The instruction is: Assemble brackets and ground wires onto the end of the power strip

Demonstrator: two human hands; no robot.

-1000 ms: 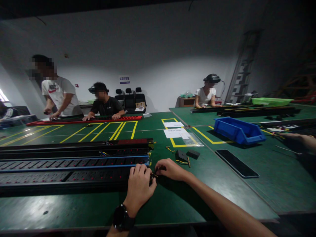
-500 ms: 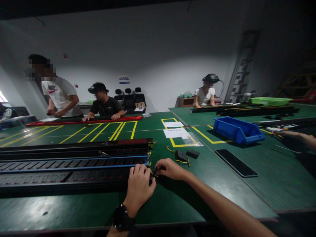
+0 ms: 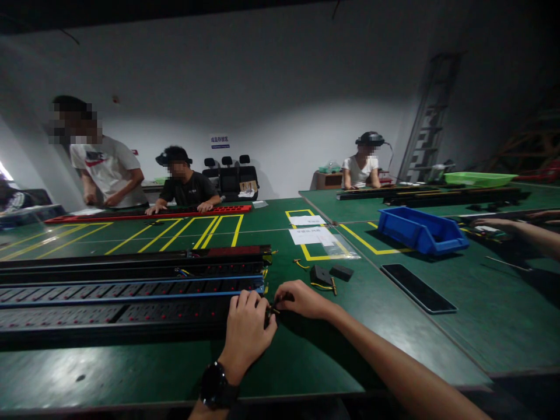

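Note:
A long black power strip (image 3: 175, 315) with sockets and small red parts lies on the green table, its right end under my left hand (image 3: 247, 326). The fingers of that hand, which has a dark watch (image 3: 214, 385) at the wrist, curl over this end. My right hand (image 3: 301, 298) is closed in a pinch just off the same end, beside a small brass-coloured piece (image 3: 275, 310). What its fingertips hold is too small and hidden to tell. Behind lies a blue-edged power strip (image 3: 131, 290), with yellow bits at its end.
Black blocks (image 3: 321, 274) with a yellow wire lie beyond my right hand. A phone-like dark slab (image 3: 417, 289), a blue bin (image 3: 420, 230) and paper sheets (image 3: 311, 235) are further off. Another person's arm (image 3: 534, 233) reaches in at right. Several people sit or stand across the table.
My two hands stay in the same place. At the right edge, the other person's hand has shifted slightly up and left, and the standing person at far left has moved a little.

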